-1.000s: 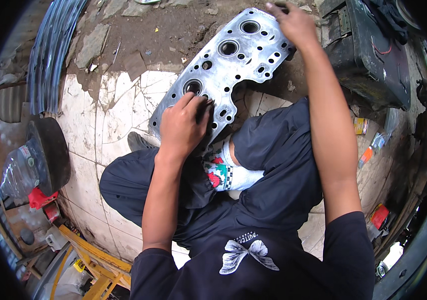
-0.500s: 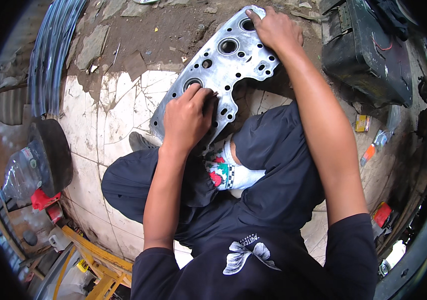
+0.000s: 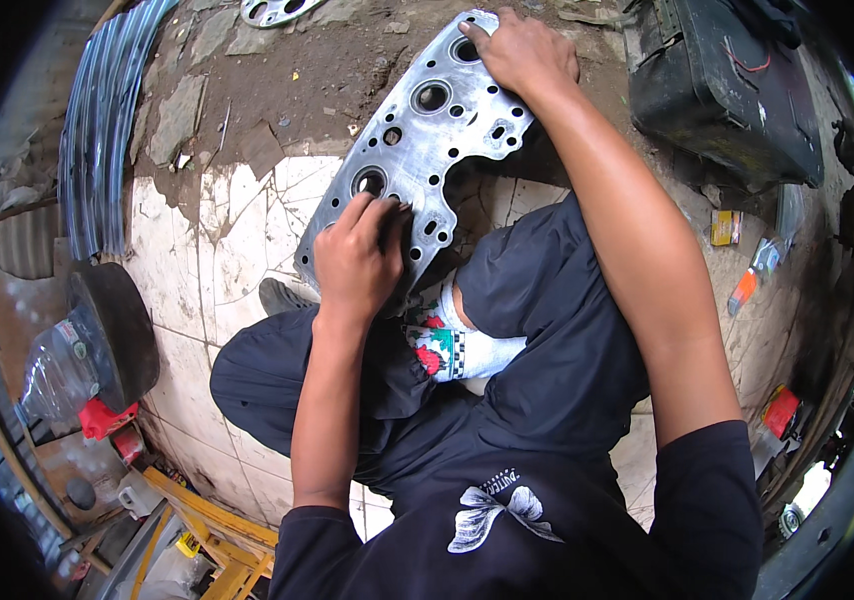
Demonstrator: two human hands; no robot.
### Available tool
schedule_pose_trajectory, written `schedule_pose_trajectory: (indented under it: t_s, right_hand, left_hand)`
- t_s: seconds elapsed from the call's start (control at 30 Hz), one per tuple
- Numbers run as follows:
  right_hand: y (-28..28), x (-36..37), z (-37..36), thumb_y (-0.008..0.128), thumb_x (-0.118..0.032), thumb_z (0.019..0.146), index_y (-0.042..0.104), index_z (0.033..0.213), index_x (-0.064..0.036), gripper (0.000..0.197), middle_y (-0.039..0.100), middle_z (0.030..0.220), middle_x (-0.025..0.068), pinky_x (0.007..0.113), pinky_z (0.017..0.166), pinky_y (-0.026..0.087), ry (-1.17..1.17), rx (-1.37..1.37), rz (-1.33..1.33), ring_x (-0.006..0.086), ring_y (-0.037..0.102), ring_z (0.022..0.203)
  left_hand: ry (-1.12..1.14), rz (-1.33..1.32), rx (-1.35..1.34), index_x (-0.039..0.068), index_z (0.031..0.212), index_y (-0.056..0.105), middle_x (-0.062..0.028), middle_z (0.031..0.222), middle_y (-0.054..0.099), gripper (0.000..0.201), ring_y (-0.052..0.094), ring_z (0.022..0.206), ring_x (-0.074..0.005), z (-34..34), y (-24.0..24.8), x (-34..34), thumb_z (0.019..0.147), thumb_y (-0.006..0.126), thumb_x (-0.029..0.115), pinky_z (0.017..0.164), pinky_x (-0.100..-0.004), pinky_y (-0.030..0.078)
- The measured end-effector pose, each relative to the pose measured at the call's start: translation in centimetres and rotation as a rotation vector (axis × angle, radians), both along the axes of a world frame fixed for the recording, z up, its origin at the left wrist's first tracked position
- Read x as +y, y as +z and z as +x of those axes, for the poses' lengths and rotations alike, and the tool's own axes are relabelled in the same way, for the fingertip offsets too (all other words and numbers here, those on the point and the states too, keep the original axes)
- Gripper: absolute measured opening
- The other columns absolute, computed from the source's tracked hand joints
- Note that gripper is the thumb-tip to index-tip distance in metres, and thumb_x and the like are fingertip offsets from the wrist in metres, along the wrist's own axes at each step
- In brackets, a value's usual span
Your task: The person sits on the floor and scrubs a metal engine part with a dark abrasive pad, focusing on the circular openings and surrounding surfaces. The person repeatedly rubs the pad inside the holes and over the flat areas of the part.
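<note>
Fingers of right hand (image 3: 529, 52): clasping far corner of holed metal plate (image 3: 417, 145); of left hand (image 3: 355, 262): bunched against near end, whether on anything cannot be told. Tiled floor (image 3: 247, 230): plate slants over its broken far edge; might slip should the right grip slacken. Shirt print (image 3: 474, 520): white butterfly, small lettering. Yellow packet (image 3: 726, 227): label illegible.

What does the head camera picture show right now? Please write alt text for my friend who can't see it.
A person's bare left hand and right hand touch a grey metal part full of holes, left toward the near end, right at the far end. Cracked pale tiles and dirt surround it; a black box stands to the right.
</note>
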State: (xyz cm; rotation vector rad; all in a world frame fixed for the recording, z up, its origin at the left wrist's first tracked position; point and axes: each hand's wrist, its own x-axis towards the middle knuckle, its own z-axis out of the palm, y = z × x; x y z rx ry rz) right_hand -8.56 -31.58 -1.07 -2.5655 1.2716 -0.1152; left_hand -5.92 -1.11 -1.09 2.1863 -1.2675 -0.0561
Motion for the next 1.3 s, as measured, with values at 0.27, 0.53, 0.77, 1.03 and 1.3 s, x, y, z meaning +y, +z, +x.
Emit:
schedule_pose_trajectory:
  t_s: [0.27, 0.53, 0.77, 1.03, 1.3]
  right_hand:
    - [-1.9, -1.0, 0.2, 0.053, -0.063, 0.103, 0.063, 0.14, -0.003, 0.071, 0.072, 0.126, 0.0279, 0.057, 0.098, 0.055, -0.002, 0.008, -0.004, 0.0465, 0.069, 0.12]
    - [-0.1, 0.1, 0.0, 0.057, -0.056, 0.102, 0.066, 0.132, -0.0029, 0.062, 0.071, 0.127, 0.0271, 0.062, 0.108, 0.046, -0.009, -0.005, 0.031, 0.0501, 0.061, 0.126]
    - [-0.3, 0.4, 0.1, 0.057, -0.056, 0.102, 0.064, 0.136, -0.0038, 0.063, 0.069, 0.131, 0.0274, 0.063, 0.115, 0.04, -0.048, -0.02, 0.038, 0.0516, 0.058, 0.131]
    - [-0.5, 0.0, 0.2, 0.057, -0.057, 0.101, 0.065, 0.135, -0.0028, 0.064, 0.07, 0.13, 0.0277, 0.063, 0.117, 0.038, -0.038, -0.013, 0.039, 0.0504, 0.06, 0.13]
    - [-0.2, 0.1, 0.2, 0.06, -0.055, 0.1, 0.068, 0.131, -0.003, 0.061, 0.071, 0.126, 0.0279, 0.064, 0.114, 0.041, -0.027, -0.023, 0.054, 0.0492, 0.064, 0.124]
  left_hand:
    - [-0.05, 0.021, 0.104, 0.001, 0.101, 0.075, -0.016, 0.093, 0.071, 0.015, 0.072, 0.082, -0.0381, 0.5, 0.5, 0.0, 0.09, 0.079, 0.009, 0.072, -0.042, 0.056]
    - [0.159, 0.119, 0.425, -0.002, 0.106, 0.078, -0.0132, 0.097, 0.079, 0.025, 0.078, 0.087, -0.0249, 1.4, 0.9, 0.3, 0.086, 0.084, 0.011, 0.083, -0.0348, 0.059]
    - [0.103, 0.187, 0.407, -0.002, 0.108, 0.079, -0.0147, 0.101, 0.082, 0.032, 0.08, 0.094, -0.0217, 3.1, 1.8, -1.0, 0.082, 0.088, 0.013, 0.088, -0.0327, 0.06]
    - [0.02, 0.168, 0.282, -0.002, 0.108, 0.078, -0.0163, 0.099, 0.081, 0.032, 0.08, 0.092, -0.0269, 2.3, 2.4, -1.5, 0.08, 0.086, 0.011, 0.087, -0.0358, 0.061]
    - [0.017, 0.128, 0.218, -0.002, 0.109, 0.078, -0.0166, 0.097, 0.08, 0.032, 0.08, 0.09, -0.0276, 1.9, 2.0, -1.9, 0.079, 0.085, 0.009, 0.085, -0.0359, 0.061]
